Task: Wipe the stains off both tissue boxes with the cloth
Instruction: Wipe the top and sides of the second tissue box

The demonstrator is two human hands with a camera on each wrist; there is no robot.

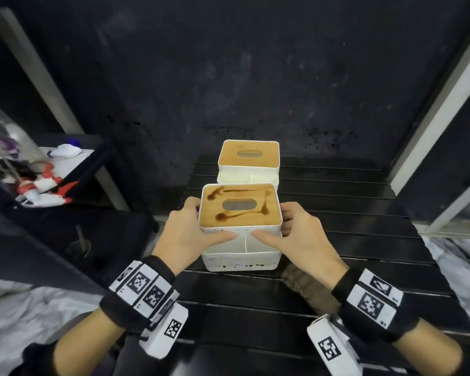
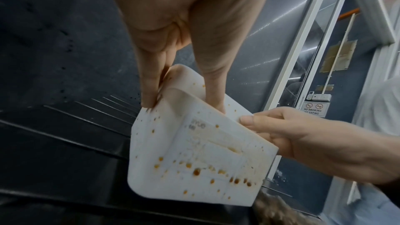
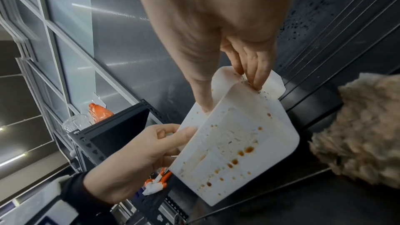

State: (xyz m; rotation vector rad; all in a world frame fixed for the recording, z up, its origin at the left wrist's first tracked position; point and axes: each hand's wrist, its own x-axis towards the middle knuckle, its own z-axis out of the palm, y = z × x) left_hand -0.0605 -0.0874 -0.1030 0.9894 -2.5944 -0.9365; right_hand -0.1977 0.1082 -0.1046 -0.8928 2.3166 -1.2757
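The near tissue box (image 1: 240,210) is white with a wooden lid streaked by dark brown stains, and brown spots dot its front wall (image 2: 194,151). Both hands hold it. My left hand (image 1: 201,226) grips its left side with the thumb on the front face. My right hand (image 1: 280,229) does the same on the right side, fingers (image 3: 255,78) on the wall. The far tissue box (image 1: 248,158) stands just behind, and its lid looks clean. A brown fuzzy cloth (image 1: 307,291) lies on the table under my right wrist, untouched.
The boxes stand on a black slatted table (image 1: 350,240) against a dark spattered wall. A black shelf to the left carries red-and-white spray bottles (image 1: 46,191) and a white mask-like item (image 1: 64,151). A white frame (image 1: 432,104) rises at the right.
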